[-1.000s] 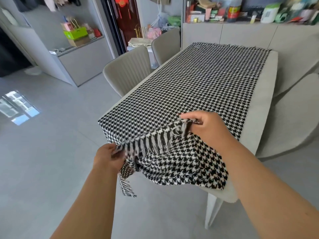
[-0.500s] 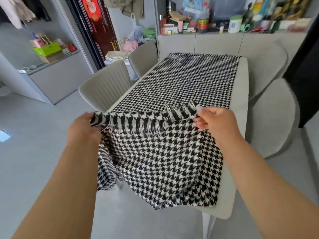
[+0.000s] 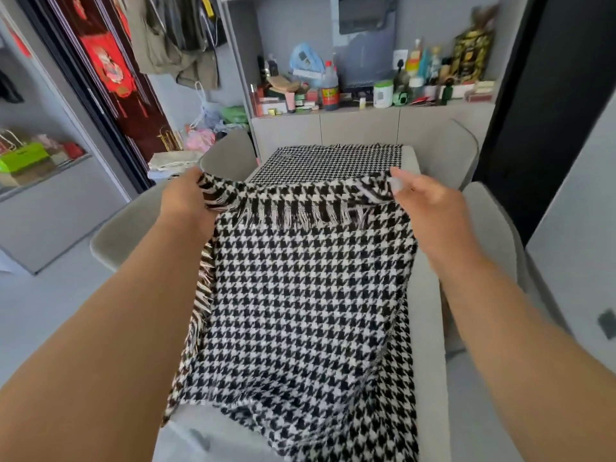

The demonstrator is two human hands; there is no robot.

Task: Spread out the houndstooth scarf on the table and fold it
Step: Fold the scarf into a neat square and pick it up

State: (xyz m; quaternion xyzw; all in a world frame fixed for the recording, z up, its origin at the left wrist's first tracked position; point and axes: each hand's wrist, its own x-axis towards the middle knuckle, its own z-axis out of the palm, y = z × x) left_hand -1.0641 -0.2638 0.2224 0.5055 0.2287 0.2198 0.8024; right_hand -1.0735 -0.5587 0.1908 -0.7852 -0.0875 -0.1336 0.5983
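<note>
**Both hands holding up the scarf's fringed end**

The left hand (image 3: 186, 200) is pinching the left corner of the scarf (image 3: 306, 295), and the right hand (image 3: 430, 208) is gripping the right corner, fingers closed on the cloth. The fringe (image 3: 300, 216) is hanging down between them from the raised edge. The scarf's far part is lying flat on the table (image 3: 430, 328), while the near part is draping from the hands toward the near table edge. Grey chairs (image 3: 226, 155) are standing at the left and right.
</note>
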